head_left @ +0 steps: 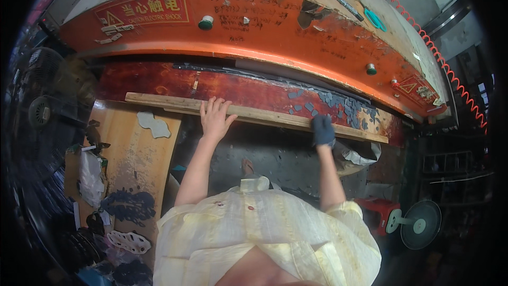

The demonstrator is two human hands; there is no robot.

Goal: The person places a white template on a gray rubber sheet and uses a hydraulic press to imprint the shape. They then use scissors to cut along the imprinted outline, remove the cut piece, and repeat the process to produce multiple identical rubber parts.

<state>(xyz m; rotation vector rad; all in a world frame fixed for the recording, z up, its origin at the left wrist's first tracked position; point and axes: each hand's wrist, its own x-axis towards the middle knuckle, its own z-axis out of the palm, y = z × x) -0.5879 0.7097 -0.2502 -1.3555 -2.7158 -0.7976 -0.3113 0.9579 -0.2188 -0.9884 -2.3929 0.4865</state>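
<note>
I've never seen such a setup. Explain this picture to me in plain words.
No robot here: these are a person's own two hands, seen from above by a wide fisheye camera worn on the head, which bends straight edges. The bare left hand rests on a long wooden bar, fingers spread. The dark-gloved right hand touches it farther right; whether it grips is unclear. Beyond the bar lies a dark red surface, with small grey-blue pieces scattered toward its right end. Behind that spans an orange beam.

Arms [195,177] reach forward, left hand [214,119] splayed, right hand [323,130] gloved.
</note>
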